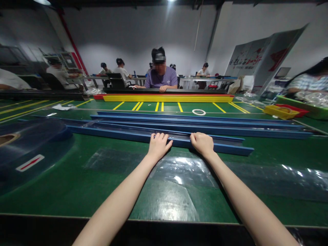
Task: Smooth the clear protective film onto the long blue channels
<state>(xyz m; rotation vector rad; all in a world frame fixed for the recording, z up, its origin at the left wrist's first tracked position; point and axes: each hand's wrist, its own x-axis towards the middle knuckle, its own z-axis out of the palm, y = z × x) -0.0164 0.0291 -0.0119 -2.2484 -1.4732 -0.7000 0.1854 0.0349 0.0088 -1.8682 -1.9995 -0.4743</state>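
Observation:
A long blue channel-shaped profile [230, 146] lies slightly slanted across the green table. My left hand [159, 143] is on its near wall, fingers curled over the edge and thumb to the right. Further right, my right hand [202, 141] is closed on the same profile, its fingertips hidden inside or behind the wall. Behind it more blue profiles [271, 131] lie side by side. Clear plastic film [179, 167] is spread flat on the table just in front of my hands.
At the left lies a large roll of clear film [33, 147] with a red-and-white label. Yellow and red profiles [166, 98] lie across the far side, before a seated person in purple. A white ring [199, 112] and a yellow tray [280, 111] are beyond the blue profiles.

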